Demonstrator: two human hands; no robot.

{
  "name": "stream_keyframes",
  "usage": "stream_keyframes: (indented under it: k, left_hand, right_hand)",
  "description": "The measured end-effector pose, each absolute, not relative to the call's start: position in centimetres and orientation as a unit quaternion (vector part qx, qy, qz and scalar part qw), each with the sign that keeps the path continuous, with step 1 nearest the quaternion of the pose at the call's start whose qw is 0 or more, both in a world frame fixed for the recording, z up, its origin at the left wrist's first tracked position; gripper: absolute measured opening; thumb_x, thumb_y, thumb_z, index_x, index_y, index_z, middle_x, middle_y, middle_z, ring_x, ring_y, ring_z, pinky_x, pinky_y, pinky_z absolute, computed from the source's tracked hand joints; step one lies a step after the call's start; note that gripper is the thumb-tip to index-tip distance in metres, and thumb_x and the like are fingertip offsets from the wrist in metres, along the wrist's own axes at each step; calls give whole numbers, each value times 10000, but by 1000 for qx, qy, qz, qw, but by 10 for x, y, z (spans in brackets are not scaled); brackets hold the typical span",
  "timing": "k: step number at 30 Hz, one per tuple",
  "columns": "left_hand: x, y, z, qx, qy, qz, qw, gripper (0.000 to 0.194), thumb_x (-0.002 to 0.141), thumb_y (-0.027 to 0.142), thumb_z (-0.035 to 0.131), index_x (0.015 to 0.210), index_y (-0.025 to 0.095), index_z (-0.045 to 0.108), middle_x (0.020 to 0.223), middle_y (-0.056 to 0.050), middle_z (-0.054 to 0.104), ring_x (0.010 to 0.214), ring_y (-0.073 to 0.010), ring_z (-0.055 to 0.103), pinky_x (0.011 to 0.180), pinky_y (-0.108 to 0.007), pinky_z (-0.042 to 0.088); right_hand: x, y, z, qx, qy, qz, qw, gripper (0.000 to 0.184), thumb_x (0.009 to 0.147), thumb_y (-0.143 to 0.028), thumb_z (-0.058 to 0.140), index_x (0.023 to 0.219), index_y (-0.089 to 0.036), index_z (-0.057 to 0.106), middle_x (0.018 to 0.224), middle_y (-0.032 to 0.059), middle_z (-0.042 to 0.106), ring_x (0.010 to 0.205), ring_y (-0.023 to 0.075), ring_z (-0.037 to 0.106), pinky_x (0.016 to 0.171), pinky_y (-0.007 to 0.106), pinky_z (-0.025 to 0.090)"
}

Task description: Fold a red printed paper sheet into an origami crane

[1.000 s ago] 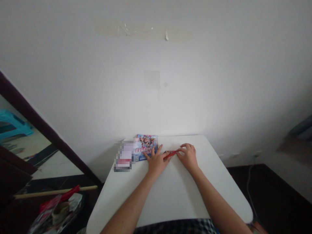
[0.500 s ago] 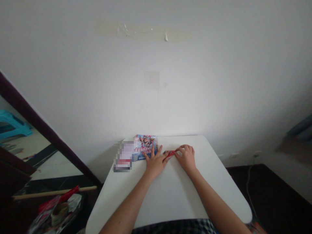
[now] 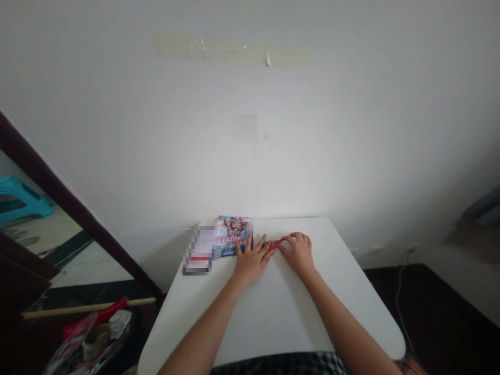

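A small, narrow red piece that looks like folded paper (image 3: 274,246) lies on the white table (image 3: 273,312) between my hands. My left hand (image 3: 250,263) rests flat with its fingers spread, its thumb side against the left end of the red piece. Its fingertips reach the lower right of a blue printed sheet with colourful figures (image 3: 234,229). My right hand (image 3: 300,252) is closed in a pinch on the red piece's right end. Fine details of the red piece are too small to make out.
A pixelated flat item (image 3: 200,250) lies at the table's left edge. Behind the table rises a white wall (image 3: 312,146). On the floor at the left are a wooden stick (image 3: 89,308) and a bag of odds and ends (image 3: 96,341). A cable (image 3: 399,297) hangs at the right.
The fingers of my left hand have drawn slightly closer together and shifted a little right, uncovering more of the printed sheet. My right hand keeps its pinch almost in place.
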State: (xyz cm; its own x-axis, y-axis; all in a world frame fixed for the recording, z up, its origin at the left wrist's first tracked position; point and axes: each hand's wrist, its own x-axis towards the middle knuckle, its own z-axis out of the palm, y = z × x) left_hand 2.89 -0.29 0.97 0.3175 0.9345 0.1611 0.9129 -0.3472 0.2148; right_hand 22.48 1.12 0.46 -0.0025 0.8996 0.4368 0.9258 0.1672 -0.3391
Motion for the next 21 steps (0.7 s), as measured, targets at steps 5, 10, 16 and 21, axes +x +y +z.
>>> stream_keyframes:
  k: [5,10,16,21]
  left_hand:
    - [26,-2,15,817,552,141,87,454,997,525,278,1390,520,506,1647,148,232,1543,-368,67,1139,-788,63]
    - [25,-1,18,816,547,156,107,319,922,521,516,1211,555,649,1647,158,239,1537,-391,65,1145,-773,54]
    - [27,-5,17,801,561,186,99,343,831,539,662,1174,550,671,1636,114,292,1522,-400,117,1120,-801,5]
    - [31,-7,17,784,581,203,83,389,810,515,702,1198,501,680,1642,33,294,1510,-394,173,1138,-778,-8]
  right_hand:
    - [225,11,5,-655,-704,-9,276,252,906,-443,634,1116,-336,726,1169,66,598,1186,266,469,1112,490,260]
    - [229,11,5,-656,-708,11,260,243,926,-419,606,1141,-391,716,1195,54,581,1190,264,468,1105,506,263]
    - [236,16,2,-648,-711,30,272,292,912,-415,625,1192,-384,700,1209,64,585,1184,254,490,1085,482,307]
    - [238,19,0,-625,-715,67,306,167,880,-378,671,1006,-360,778,1181,50,608,1197,255,491,1085,451,323]
